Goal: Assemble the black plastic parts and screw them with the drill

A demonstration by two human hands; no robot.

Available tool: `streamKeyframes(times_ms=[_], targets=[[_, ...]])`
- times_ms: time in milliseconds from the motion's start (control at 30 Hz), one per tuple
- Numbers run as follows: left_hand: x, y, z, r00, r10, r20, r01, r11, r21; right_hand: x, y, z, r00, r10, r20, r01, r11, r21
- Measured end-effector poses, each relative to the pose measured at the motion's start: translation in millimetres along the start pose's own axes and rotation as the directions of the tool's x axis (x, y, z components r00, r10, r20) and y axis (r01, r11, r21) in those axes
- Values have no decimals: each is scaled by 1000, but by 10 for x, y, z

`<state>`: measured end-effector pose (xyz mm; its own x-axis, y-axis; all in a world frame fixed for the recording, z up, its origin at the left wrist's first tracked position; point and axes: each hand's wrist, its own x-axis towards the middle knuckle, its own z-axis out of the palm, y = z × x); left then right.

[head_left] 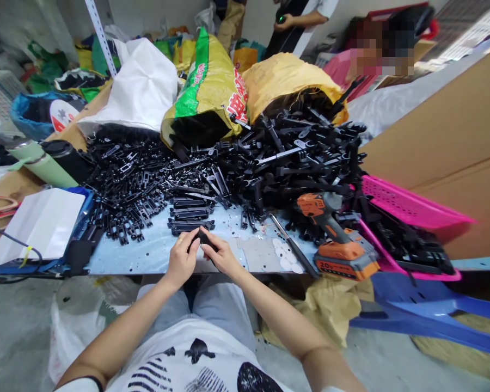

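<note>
My left hand (183,255) and my right hand (220,251) meet close to the front edge of the table, both closed on one black part (204,238). Fingers cover much of it, so its exact kind is hard to make out. Just beyond my fingers lies a row of long black bracket-like pieces (191,224), laid side by side. Behind that row spreads a heap of small black parts (126,185) and metal bits. Larger black wrench-shaped parts (294,152) are piled at the right.
An orange cordless drill (330,234) stands at the right beside a screwdriver-like tool (294,245). A pink basket (416,212) holds black parts. Sacks (212,92) lie open behind the heaps. At left are white paper (36,223) and a green bottle (44,163). Two other people are beyond.
</note>
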<state>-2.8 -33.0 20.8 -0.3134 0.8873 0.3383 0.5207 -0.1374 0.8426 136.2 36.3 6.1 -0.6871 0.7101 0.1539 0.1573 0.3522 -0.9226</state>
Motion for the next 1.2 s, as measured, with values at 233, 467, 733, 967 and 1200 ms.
streamKeyframes(times_ms=[233, 467, 733, 967, 1200], targets=[[-399, -380, 36, 983, -163, -89, 183, 930, 317, 825, -26, -441, 999, -23, 31, 38, 645, -763], [20, -293, -69, 768, 134, 627, -523, 696, 492, 1679, 287, -791, 971, 81, -224, -238, 359, -902], [64, -251, -158, 820, 75, 567, -483, 622, 617, 1811, 232, -886, 971, 49, -235, -232, 456, -859], [55, -398, -272, 796, -22, 605, -408, 718, 563, 358, 0, -872, 986, 41, 163, 96, 662, -744], [180, -251, -21, 719, -70, 692, -365, 809, 460, -343, 173, -547, 889, 140, 436, 291, 561, -775]])
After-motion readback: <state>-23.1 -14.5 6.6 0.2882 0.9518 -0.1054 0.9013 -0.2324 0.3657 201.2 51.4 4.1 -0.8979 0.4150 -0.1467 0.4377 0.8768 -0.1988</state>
